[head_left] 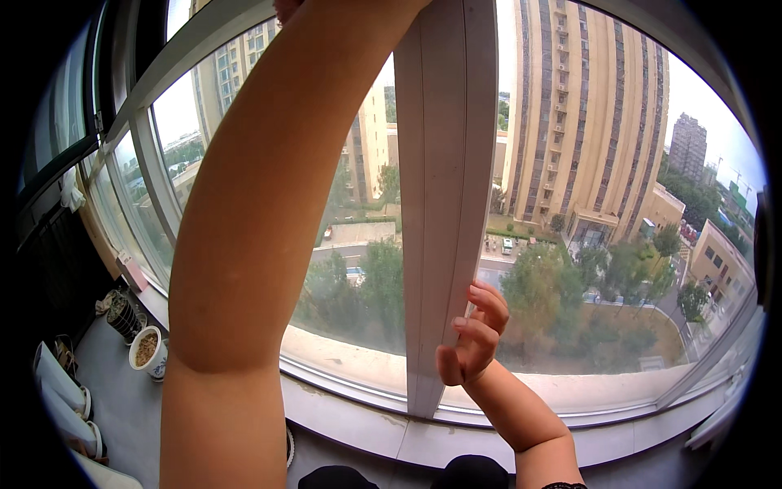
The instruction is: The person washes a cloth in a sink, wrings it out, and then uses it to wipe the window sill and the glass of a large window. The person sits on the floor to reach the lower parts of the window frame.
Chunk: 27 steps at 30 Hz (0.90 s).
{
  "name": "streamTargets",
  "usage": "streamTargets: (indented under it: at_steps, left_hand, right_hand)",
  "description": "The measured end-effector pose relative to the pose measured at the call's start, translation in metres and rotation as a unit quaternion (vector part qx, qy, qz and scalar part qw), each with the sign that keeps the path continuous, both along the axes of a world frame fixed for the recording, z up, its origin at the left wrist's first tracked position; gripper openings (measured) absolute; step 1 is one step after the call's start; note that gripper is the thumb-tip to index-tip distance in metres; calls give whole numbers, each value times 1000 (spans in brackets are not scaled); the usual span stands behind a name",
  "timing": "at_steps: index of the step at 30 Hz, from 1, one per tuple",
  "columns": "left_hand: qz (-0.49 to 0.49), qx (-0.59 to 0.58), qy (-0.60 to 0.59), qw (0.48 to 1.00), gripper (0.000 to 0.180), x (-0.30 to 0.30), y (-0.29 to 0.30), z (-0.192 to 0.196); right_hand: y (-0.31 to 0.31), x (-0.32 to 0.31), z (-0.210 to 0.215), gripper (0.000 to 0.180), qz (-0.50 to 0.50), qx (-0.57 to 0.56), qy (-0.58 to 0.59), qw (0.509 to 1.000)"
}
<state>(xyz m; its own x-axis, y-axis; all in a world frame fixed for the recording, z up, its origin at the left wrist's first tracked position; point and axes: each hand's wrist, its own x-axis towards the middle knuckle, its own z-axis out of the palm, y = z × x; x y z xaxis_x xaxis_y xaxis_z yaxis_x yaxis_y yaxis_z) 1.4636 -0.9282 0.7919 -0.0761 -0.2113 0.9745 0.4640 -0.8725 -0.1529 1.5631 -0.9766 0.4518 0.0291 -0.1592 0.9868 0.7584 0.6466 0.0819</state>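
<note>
My left arm (244,204) reaches steeply up past the window. Its hand lies almost wholly beyond the upper edge; only a small dark sliver of what may be fingers shows, so its grip is hidden. My right hand (476,334) is raised at the lower right edge of the grey window post (440,187). Its fingers are loosely curved and a little apart, with the fingertips and thumb overlapping the post's edge. Nothing shows in its grasp; whether it touches the post I cannot tell. Glass panes (586,326) stand on both sides of the post.
A sill (350,428) runs along the window's foot. On the left stand a white flowerpot (159,367), a dark plant holder (122,316) and a pink-white box (130,271). White slippers or shoes (85,403) sit at the lower left. My dark-clad knees (468,473) show below.
</note>
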Motion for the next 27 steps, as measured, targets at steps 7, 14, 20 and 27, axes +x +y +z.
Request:
streamTargets:
  at_steps: [7, 14, 20, 27]
  left_hand:
    - [-190, -43, 19, 981, 61, 0, 25, -176]
    - [-337, -258, 92, 901, 55, -47, 15, -401]
    - [-359, -475, 350, 723, 53, -84, 29, -632]
    - [-412, -484, 151, 757, 49, -59, 24, -519]
  right_hand:
    - [14, 7, -9, 32, 75, 19, 28, 997]
    - [14, 3, -14, 38, 116, -34, 2, 993]
    - [10, 5, -10, 39, 34, -33, -12, 999]
    - [13, 6, -12, 39, -16, -20, -25, 999]
